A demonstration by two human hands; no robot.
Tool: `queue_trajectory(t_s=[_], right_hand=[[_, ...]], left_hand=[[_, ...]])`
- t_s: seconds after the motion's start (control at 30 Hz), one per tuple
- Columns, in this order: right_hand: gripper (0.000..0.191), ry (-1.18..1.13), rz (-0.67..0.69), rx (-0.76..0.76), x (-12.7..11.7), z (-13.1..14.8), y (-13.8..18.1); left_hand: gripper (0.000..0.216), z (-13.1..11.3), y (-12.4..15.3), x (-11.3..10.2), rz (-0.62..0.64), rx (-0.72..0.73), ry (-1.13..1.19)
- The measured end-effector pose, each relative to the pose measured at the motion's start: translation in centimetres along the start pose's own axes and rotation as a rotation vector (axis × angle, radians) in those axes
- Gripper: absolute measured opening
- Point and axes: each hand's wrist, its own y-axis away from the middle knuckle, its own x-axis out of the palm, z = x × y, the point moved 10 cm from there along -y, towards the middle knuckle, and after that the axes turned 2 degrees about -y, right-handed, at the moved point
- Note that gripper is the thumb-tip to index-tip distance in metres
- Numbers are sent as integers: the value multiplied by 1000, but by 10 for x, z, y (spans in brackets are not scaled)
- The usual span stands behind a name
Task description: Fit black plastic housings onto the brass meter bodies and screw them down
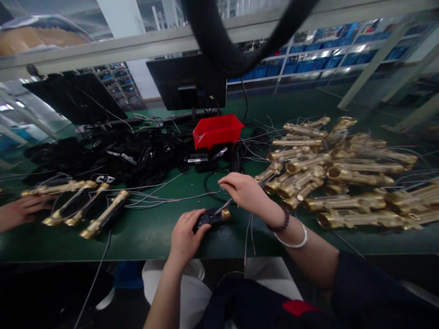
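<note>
My left hand (187,234) is closed around a black plastic housing (214,218) lying on the green bench, thumb on the near side and fingers on the far side. A brass pipe end (225,214) sticks out of the housing's right side. From the housing's top a grey cable (225,204) rises toward the underside of my right hand. Just above and to the right, my right hand (244,191) is raised with its fingertips pinched together. Whatever those fingertips hold is too small to make out.
Brass pipe fittings (356,173) with grey wires are heaped at the right. A red bin (219,130) stands behind my hands, beside a pile of black plastic parts (147,148). At the left, another person's hand (25,210) reaches near several brass fittings (106,214). Monitors (187,82) stand behind.
</note>
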Motion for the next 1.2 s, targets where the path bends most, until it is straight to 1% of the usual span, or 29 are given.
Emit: queue_trajectory(t_s=[0.07,0.13,0.17,0.23,0.3,0.43,0.57,0.67,0.77,0.83,1.0,1.1,1.2], right_hand=[[15,94,138,100,20,-23,-20],[5,138,229,154,41,-41,-32],[1,159,261,169,50,-47,-34],[6,198,298,180,63,-54,-35],[9,225,307,174,69,-55,-33],[6,216,284,109,65,-42,-30],[13,112,260,-15,50,-10,-18],[11,-20,321,-139,44,19,1],[14,-212,395,-172,44,34,13],[12,-304,422,-148,47,35,13],[7,-371,492,-65,64,24,9],[9,-406,532,-3,72,14,8],[14,-400,527,1,73,8,0]], left_hand=[[30,-6,-1,4,27,31,19],[31,-10,-1,7,37,47,30],[31,-10,-1,7,34,47,30],[31,-11,-2,7,21,46,28],[31,-12,-2,7,16,55,26],[33,-14,-2,6,13,58,10],[33,-13,-1,7,10,48,12],[33,-12,-1,9,18,37,11],[32,-12,-1,8,22,24,6],[33,-12,-1,8,24,21,6],[32,-14,-1,8,44,8,12],[32,-14,-2,8,52,-6,18],[33,-13,-2,8,51,-20,22]])
